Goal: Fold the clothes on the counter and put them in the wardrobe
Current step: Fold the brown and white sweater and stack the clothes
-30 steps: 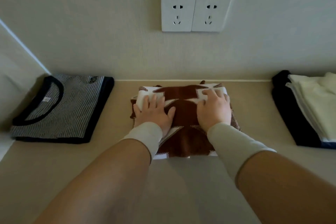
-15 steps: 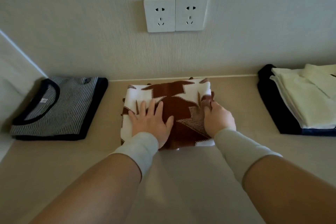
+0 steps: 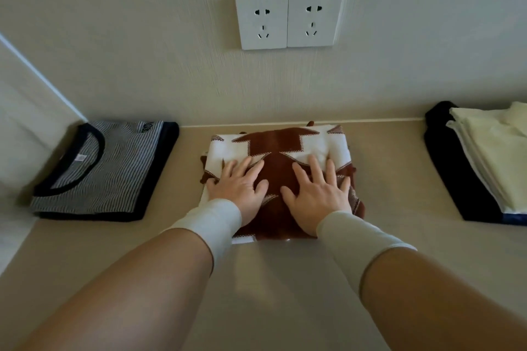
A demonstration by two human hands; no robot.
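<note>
The right hand [image 3: 319, 194] has come flat beside the left hand [image 3: 241, 188], both hands open-palmed on the folded sweater [image 3: 278, 148].

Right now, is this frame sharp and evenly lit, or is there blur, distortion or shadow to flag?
Head view: mostly sharp, with slight softness at the striped shirt; wide-angle bending stretches the forearms; soft light from the upper left, with faint shadows on the counter below both hands; no glare.

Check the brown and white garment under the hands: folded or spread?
Folded. The brown and white garment lies as a compact rectangle on the counter, with left hand and right hand pressing flat on it.
</note>
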